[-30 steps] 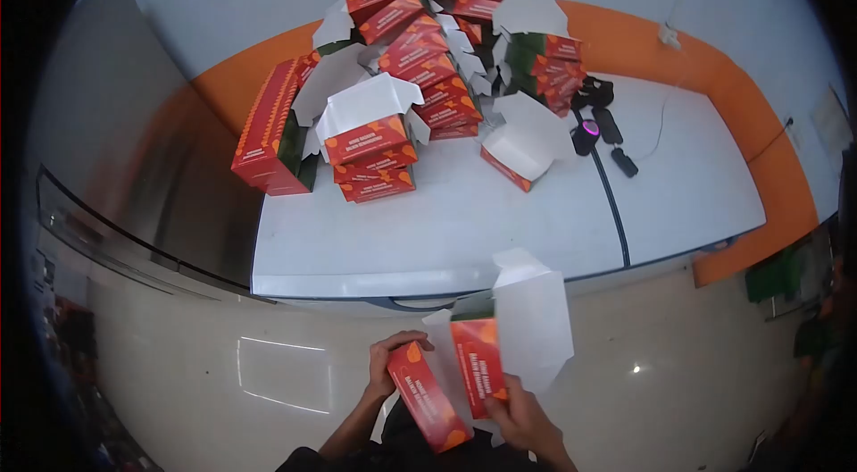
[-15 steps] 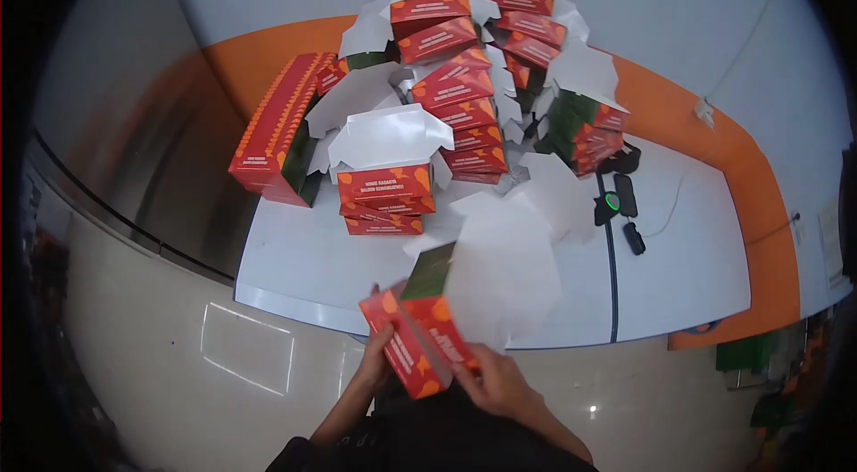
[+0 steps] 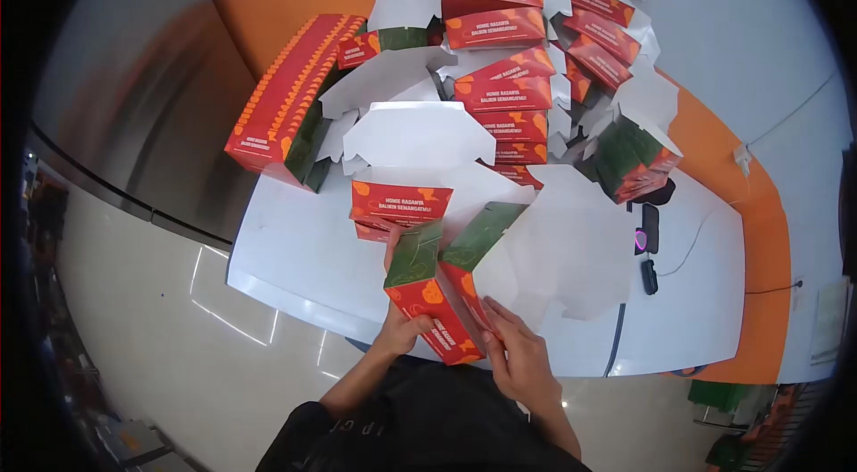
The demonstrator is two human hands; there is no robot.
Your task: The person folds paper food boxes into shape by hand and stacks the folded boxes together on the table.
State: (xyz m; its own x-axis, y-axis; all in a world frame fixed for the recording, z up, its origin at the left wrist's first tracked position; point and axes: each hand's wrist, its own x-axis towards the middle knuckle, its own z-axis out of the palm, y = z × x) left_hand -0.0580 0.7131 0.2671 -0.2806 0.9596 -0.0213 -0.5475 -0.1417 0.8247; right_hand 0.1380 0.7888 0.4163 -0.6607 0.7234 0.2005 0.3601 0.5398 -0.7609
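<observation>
The left hand [image 3: 400, 331] is clasping a HOMIE RASANYA carton [image 3: 428, 300], thumb on the red front and fingers round its side, apparently steadying it, while the right hand [image 3: 520, 360] is pinching the red edge of an opened carton [image 3: 482, 238] between thumb and fingers, seemingly keeping the pair close together. Both are being held over the near edge of the white table [image 3: 290, 235], the opened one's lid [image 3: 576, 244] spreading rightward; beyond, stacked cartons [image 3: 504, 95] are standing in piles, presumably saving room.
</observation>
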